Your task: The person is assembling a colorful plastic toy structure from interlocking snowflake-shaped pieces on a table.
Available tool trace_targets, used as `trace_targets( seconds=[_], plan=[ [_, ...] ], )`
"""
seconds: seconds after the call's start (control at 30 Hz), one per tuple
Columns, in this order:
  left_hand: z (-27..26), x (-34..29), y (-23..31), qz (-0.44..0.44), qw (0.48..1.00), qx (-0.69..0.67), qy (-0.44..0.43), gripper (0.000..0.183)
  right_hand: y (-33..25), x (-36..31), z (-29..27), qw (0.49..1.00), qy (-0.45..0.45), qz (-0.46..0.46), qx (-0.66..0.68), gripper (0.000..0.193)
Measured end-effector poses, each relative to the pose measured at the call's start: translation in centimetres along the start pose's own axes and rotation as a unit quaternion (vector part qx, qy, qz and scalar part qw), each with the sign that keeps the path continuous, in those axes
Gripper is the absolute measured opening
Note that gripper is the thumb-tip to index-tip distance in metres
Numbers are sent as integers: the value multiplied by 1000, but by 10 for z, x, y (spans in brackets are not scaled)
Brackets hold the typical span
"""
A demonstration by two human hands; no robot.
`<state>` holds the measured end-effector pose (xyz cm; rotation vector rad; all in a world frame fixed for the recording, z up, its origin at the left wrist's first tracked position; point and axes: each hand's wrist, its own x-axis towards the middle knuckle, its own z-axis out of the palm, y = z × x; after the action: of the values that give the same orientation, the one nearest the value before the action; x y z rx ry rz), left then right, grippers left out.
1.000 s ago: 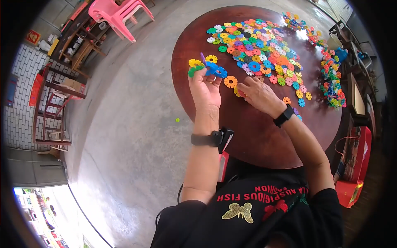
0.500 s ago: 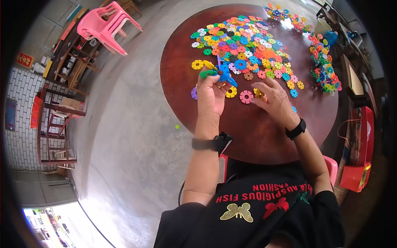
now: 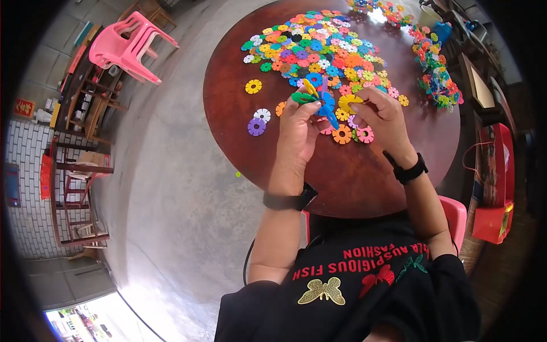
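Observation:
My left hand [image 3: 298,126] grips a small cluster of interlocked plastic snowflake discs [image 3: 325,105], with blue, green, yellow and purple pieces showing. Between thumb and fingers, my right hand [image 3: 385,114] pinches a yellow snowflake disc [image 3: 349,103] just right of the cluster. Whether the two touch, I cannot tell. Below them lie an orange disc [image 3: 342,134] and a pink disc [image 3: 365,135]. Left of my left hand are a purple disc [image 3: 256,126], a white disc [image 3: 262,115] and a yellow disc [image 3: 253,86].
A wide pile of many-coloured discs [image 3: 319,48] covers the far part of the round brown table [image 3: 364,188]. Joined disc structures [image 3: 436,74] line its right edge. Pink stacked chairs [image 3: 130,45] stand at far left, a red bag [image 3: 494,176] at right.
My right hand has lifted a yellow disc off the table and brought it up beside the cluster. My left hand, still holding the cluster, has shifted slightly right. The whole view has moved a little.

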<state>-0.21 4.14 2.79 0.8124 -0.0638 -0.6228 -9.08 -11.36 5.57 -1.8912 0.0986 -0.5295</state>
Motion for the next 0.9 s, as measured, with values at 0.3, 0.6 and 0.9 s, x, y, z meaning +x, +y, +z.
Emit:
trace_targets(
  seconds=[0.3, 0.6, 0.9],
  plan=[
    [6, -3, -2, 1, 1000, 4, -23, 44, -3, -1, -1, 980, 26, -108, -163, 10],
    [-2, 1, -3, -20, 998, -18, -55, 40, -2, -6, -3, 982, 31, -110, -149, 10],
    [1, -2, -2, -21, 999, -9, -31, 37, -3, -8, -4, 981, 25, -120, -152, 8]
  ],
)
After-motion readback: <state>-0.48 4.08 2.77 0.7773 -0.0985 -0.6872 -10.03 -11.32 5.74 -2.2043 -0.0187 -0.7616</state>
